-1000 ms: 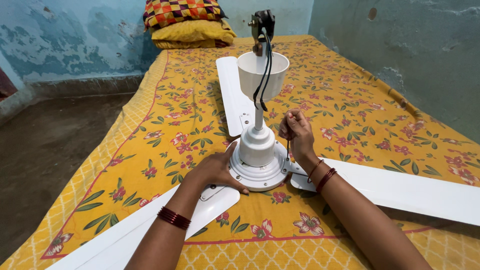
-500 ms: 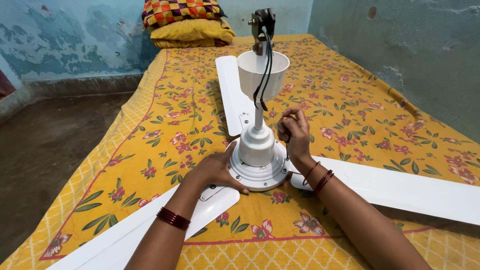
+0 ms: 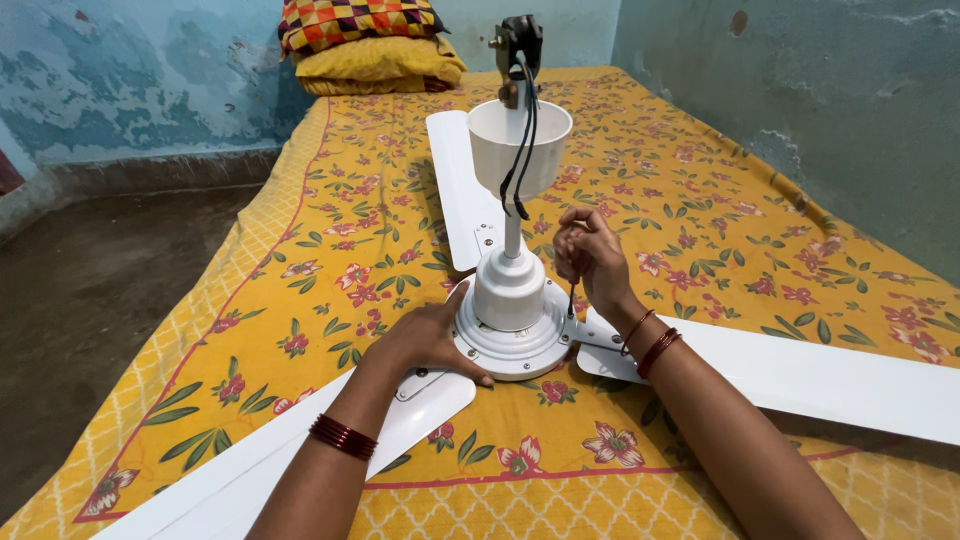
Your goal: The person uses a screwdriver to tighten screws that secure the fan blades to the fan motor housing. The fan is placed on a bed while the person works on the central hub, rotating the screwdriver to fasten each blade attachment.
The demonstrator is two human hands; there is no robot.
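The white ceiling fan (image 3: 510, 320) lies on the flowered bedsheet (image 3: 330, 250) under my palms; I judge it heavy and stiff, its long blades awkward, so the motor rim is the safest hold. My left hand (image 3: 425, 345) rests flat and open against that rim, while my right hand (image 3: 592, 255), just above, is closed on a thin dark tool (image 3: 571, 300), slim and easily slipped.

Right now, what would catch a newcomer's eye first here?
A white ceiling fan lies mid-bed on a yellow flowered sheet, its rod and black wires pointing up. The left hand rests on the motor rim, and the right hand grips a thin tool beside it. Pillows are stacked at the far end.
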